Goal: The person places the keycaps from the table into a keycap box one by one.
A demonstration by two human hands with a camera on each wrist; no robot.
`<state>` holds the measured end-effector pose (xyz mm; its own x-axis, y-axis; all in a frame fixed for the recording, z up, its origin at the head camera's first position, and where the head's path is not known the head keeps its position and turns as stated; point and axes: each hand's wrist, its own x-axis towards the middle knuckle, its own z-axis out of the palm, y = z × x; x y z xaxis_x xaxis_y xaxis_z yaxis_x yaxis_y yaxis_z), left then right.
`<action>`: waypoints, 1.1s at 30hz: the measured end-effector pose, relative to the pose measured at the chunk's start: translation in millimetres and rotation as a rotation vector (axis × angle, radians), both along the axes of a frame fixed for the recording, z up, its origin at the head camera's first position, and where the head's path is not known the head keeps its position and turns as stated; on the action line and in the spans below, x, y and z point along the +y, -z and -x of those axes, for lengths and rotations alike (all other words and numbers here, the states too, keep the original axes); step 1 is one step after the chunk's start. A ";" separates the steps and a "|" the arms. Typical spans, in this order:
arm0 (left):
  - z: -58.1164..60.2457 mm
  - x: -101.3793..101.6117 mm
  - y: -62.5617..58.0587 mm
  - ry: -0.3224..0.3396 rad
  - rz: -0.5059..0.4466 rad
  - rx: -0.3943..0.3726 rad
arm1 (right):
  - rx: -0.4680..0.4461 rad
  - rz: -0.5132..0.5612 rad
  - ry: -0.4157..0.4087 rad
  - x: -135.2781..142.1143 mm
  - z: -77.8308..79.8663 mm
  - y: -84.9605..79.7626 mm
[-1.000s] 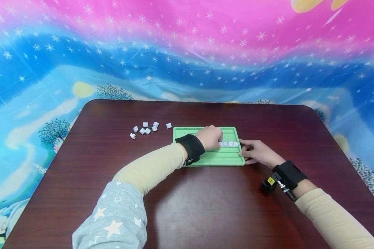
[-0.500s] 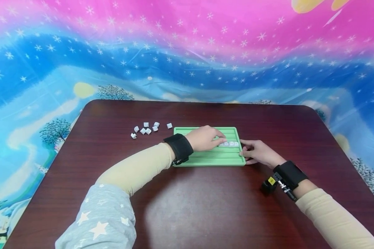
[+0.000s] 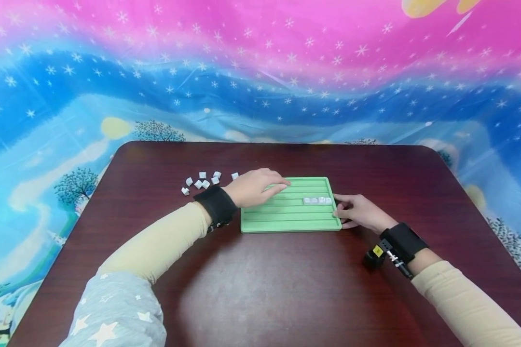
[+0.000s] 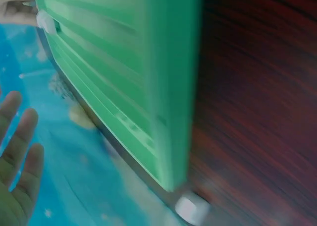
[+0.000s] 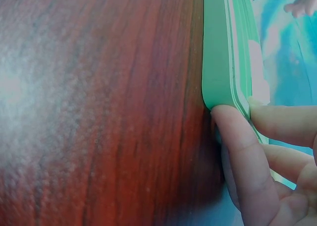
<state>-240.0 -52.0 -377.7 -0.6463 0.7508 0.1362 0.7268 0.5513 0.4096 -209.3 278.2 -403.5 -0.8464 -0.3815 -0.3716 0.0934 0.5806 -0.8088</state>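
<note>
A green tray (image 3: 286, 225) with long parallel ridges lies on the dark wooden table. In one of its grooves, towards the right end, sits a short row of white cubes (image 3: 317, 201). My right hand (image 3: 361, 212) grips the tray's right edge; in the right wrist view its fingers (image 5: 240, 146) pinch the rim near a corner. My left hand (image 3: 253, 187) hovers over the tray's left part with fingers extended and nothing held. The left wrist view shows those fingers (image 4: 30, 129) spread apart, away from the tray wall.
Several loose white cubes (image 3: 206, 184) lie scattered on the table (image 3: 260, 289) left of the tray. One cube (image 3: 235, 176) is close to the tray's far left corner, partly behind the left hand. A patterned cloth (image 3: 260, 72) hangs behind the table.
My left hand has left the row of white cubes and moved left across the tray, its fingers straightening. The right hand and the tray have stayed put.
</note>
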 end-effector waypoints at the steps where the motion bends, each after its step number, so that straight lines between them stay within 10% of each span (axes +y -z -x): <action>1: -0.5 -4.9 -0.2 -0.001 -0.005 -0.001 | 0.000 0.001 0.000 -0.1 -0.2 0.4; 18: -16.9 -113.2 -25.4 -0.295 -0.175 0.074 | -0.007 -0.026 0.015 -3.2 3.0 1.7; 33: 1.0 -156.7 13.6 -0.360 0.131 -0.014 | -0.005 -0.029 0.017 1.4 2.3 3.2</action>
